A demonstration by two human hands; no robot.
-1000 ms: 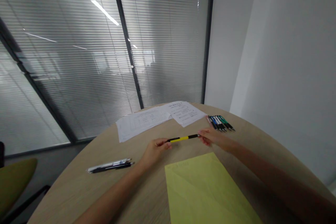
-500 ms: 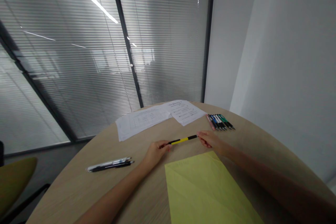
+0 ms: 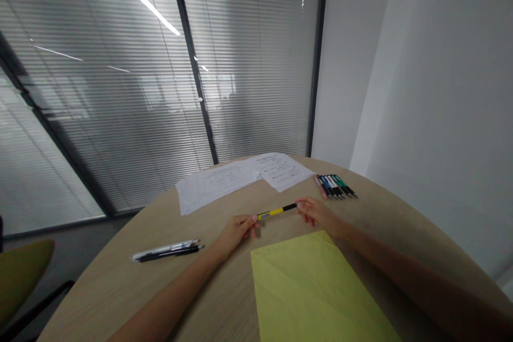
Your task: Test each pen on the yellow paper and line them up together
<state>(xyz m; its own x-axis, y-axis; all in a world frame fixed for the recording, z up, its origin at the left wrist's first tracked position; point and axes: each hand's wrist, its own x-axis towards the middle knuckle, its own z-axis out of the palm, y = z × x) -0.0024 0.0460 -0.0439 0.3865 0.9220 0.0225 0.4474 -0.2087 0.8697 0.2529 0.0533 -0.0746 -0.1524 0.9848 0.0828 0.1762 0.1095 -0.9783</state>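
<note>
A yellow and black pen is held level above the round wooden table, one end in each of my hands. My left hand pinches its left end, fingers closed. At the pen's black right end, my right hand has its fingers closed round it. A yellow paper sheet lies just below both hands, near the table's front.
A row of several pens lies beyond my right hand. Two pens lie to the left. White printed sheets sit at the far edge. A glass wall with blinds stands behind; a chair at left.
Both hands have drawn slightly closer along the pen, so less of it shows between them. The pen has risen a little at its right end.
</note>
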